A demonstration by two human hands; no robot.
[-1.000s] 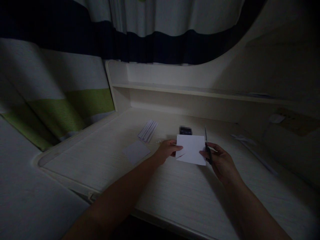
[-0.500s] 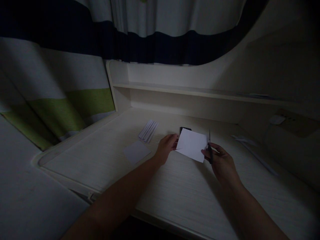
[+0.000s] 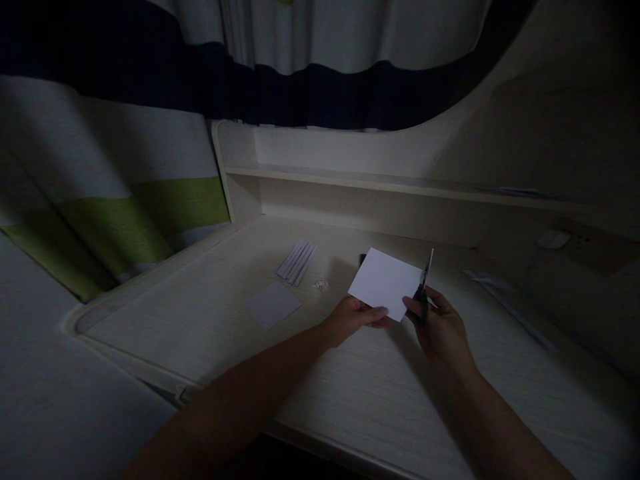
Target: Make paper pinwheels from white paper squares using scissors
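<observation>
Above the pale desk (image 3: 320,393) in the head view, the left hand (image 3: 354,318) is pinching the white sheet (image 3: 383,280) by its near edge; the right hand (image 3: 444,327) is gripping the scissors (image 3: 424,305) beside it. Paper strips (image 3: 297,261) are lying farther left.

I face a pale desk (image 3: 200,333), faintly grained, in dim light. Along the desk's back runs a shelf (image 3: 350,178), set against a pale panel (image 3: 320,208). Behind the desk and down its left side I see a curtain (image 3: 105,153) banded in whitish grey, navy and green. At the desk's right I make out a shadowed wall (image 3: 545,147), with a socket plate (image 3: 600,250) low on it.
</observation>
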